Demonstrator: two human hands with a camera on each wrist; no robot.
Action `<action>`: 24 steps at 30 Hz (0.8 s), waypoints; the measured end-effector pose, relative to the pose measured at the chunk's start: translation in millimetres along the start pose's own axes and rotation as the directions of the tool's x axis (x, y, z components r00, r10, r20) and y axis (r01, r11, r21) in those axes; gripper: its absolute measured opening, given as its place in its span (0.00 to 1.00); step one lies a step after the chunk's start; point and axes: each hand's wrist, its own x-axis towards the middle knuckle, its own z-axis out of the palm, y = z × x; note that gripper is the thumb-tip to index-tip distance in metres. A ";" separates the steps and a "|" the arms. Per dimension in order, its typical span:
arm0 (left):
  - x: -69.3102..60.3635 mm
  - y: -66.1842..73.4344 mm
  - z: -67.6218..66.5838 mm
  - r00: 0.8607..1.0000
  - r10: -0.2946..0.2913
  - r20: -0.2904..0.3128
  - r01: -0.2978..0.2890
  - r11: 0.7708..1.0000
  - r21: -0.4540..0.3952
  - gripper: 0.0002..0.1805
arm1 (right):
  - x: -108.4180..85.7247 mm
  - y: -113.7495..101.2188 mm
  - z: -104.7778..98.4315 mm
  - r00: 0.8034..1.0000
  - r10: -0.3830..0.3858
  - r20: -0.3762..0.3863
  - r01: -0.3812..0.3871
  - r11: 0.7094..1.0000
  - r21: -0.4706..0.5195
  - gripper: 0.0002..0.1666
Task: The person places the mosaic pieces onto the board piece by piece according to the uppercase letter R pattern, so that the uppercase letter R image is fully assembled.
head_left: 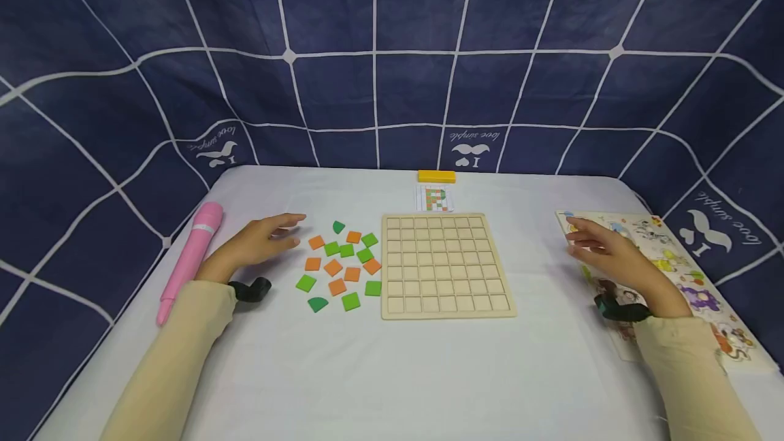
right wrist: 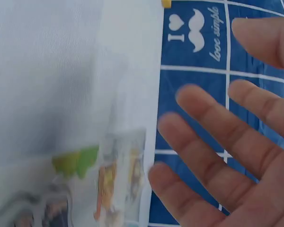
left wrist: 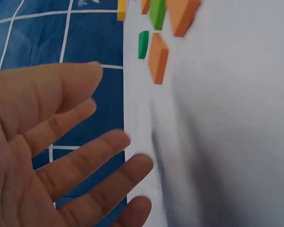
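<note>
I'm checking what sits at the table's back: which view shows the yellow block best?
The head view: the yellow block appears whole there, behind the letter-R card. The left wrist view shows only part, cut off by the top border; the right wrist view, just a sliver.

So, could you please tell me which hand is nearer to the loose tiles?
Left. The left hand is just left of the loose tiles; the right hand is across the grid board from them.
</note>
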 end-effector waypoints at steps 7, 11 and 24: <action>21.1 -5.6 -8.1 0.994 0.063 0.087 -0.052 0.991 -0.123 0.29 | 11.1 -1.9 12.6 0.996 -0.068 0.061 0.057 0.984 0.168 0.30; 30.7 -9.9 -12.1 0.987 0.077 0.140 -0.050 0.982 -0.181 0.28 | 20.1 -11.4 17.3 0.991 -0.008 0.134 -0.017 0.982 0.187 0.30; 49.1 -21.1 -11.9 0.965 0.033 0.259 0.047 0.953 -0.299 0.28 | 54.5 -21.0 42.1 0.956 0.054 0.289 -0.161 0.919 0.360 0.33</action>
